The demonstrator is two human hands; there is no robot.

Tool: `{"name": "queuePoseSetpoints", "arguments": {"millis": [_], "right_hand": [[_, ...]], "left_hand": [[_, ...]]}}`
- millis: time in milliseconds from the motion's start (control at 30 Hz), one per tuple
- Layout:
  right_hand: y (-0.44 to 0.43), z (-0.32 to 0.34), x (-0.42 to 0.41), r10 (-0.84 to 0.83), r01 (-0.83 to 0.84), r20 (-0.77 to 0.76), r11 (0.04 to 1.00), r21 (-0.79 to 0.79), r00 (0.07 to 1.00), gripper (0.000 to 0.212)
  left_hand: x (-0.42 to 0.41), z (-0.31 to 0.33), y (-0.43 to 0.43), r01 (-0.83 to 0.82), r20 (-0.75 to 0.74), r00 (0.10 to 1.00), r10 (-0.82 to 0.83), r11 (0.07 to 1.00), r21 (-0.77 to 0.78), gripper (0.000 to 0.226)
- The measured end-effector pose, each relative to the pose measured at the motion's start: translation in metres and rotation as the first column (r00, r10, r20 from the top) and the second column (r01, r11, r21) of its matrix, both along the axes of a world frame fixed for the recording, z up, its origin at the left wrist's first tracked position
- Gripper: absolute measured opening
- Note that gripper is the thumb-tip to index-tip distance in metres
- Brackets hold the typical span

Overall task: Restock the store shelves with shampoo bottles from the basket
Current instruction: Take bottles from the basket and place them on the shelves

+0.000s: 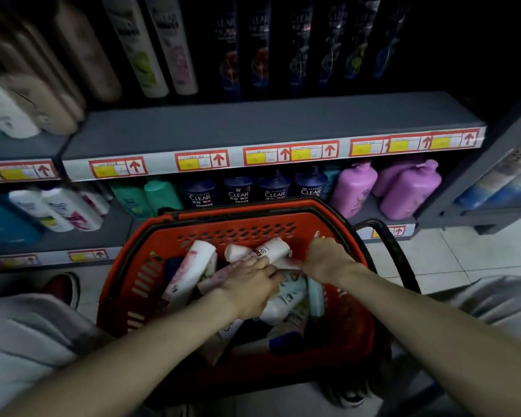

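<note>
Shampoo bottles (pixel 193 266) lay heaped in the red basket (pixel 118 284) at 6 o'clock, under the shelf (pixel 253 124) at 12. Your left hand (pixel 247 285) rested on them, fingers nearly straight — your right hand (pixel 328 260), at its 3 o'clock, was curled; round what, I cannot tell.

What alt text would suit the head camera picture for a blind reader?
A person's left hand and right hand reach into a red basket of jumbled shampoo bottles, before dim store shelves lined with more bottles.
</note>
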State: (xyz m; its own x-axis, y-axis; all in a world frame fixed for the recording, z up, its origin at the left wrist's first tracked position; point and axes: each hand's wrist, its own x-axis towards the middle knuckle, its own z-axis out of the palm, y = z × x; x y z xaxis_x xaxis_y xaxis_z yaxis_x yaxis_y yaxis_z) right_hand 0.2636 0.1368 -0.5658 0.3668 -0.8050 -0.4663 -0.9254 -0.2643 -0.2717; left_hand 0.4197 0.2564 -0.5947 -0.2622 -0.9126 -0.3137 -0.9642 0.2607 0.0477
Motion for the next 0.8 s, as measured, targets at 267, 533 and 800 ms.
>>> {"name": "queuePoseSetpoints", "arguments": {"millis": [267, 533, 800], "right_hand": [[0.012, -0.024, 0.004, 0.036, -0.042, -0.155, 0.999, -0.034, 0.987, 0.035], [-0.003, -0.002, 0.010, 0.022, -0.014, -0.090, 0.995, 0.094, 0.996, 0.050], [-0.009, 0.034, 0.011, -0.051, -0.043, 0.353, 0.966, 0.256, 0.934, 0.025]], "left_hand": [[-0.008, -0.009, -0.004, 0.037, 0.159, 0.987, -0.021, 0.994, -0.099, 0.066], [0.011, 0.007, -0.002, -0.058, -0.211, 0.976, 0.053, 0.998, -0.017, 0.037], [0.050, 0.059, -0.011, -0.519, -0.753, 0.445, 0.485, 0.825, 0.225, 0.023]]}}
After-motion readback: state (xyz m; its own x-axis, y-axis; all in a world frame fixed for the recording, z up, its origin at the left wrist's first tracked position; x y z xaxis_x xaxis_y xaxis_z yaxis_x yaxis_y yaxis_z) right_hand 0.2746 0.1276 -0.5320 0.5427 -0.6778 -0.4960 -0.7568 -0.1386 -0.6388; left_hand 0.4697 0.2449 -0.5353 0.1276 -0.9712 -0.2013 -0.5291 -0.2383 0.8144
